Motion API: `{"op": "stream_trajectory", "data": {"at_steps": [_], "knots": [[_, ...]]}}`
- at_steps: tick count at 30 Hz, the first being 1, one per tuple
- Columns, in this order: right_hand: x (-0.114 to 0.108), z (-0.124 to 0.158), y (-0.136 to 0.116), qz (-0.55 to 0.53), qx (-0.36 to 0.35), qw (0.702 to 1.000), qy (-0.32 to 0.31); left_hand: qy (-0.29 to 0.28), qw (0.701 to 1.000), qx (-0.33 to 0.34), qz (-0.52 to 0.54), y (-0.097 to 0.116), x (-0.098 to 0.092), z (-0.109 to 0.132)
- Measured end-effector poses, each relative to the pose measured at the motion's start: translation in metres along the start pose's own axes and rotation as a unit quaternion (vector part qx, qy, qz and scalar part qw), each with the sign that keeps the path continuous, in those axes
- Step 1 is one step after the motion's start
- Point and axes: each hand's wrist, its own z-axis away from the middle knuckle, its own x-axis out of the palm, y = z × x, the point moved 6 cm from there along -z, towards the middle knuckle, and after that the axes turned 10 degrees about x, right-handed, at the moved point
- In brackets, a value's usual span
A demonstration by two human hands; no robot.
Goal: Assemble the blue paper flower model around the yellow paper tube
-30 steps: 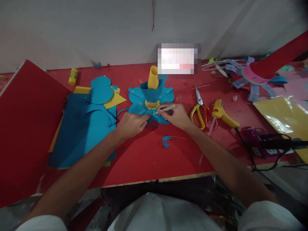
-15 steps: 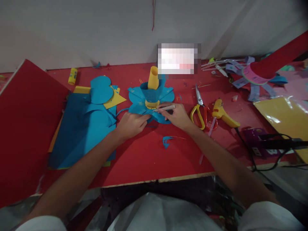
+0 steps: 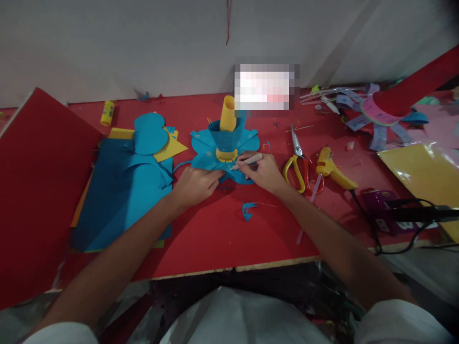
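Note:
In the middle of the red table stands a blue paper flower [image 3: 202,142] with small light marks on its petals. A yellow paper ring and a blue paper cup form its centre, and a yellow paper tube [image 3: 228,113] rises from the cup. My left hand [image 3: 199,184] is closed at the front petals, its fingers together and holding the flower by the near edge. My right hand [image 3: 263,172] grips a white pen [image 3: 253,160] like a writing tool. The pen slants down to the left, with its tip at the front petal. Part of that petal is hidden by my fingers.
Blue paper sheets [image 3: 107,191] and cut shapes lie left, near a glue stick [image 3: 107,113]. To the right are scissors [image 3: 297,160], a yellow glue gun [image 3: 335,169] with its cord, and a yellow sheet [image 3: 423,177]. A blue scrap [image 3: 247,210] lies in front.
The pen tip has shifted slightly right and toward me over the front petal, and the pen is tilted more steeply. My left hand stays in place.

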Motion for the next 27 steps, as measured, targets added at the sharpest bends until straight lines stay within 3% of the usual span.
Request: {"op": "stream_trajectory", "data": {"at_steps": [12,20,27], "knots": [[0.002,0.001,0.005,0.006,-0.019,1.0,-0.021,-0.003,1.0,-0.002,0.004,-0.001,0.001,0.0],[0.003,0.002,-0.006,0.01,-0.038,0.998,-0.042,-0.003,1.0,0.002,-0.002,0.0,0.003,0.001],[0.001,0.001,-0.002,-0.008,-0.01,1.0,-0.023,-0.009,1.0,-0.003,0.002,-0.002,0.003,0.001]]}}
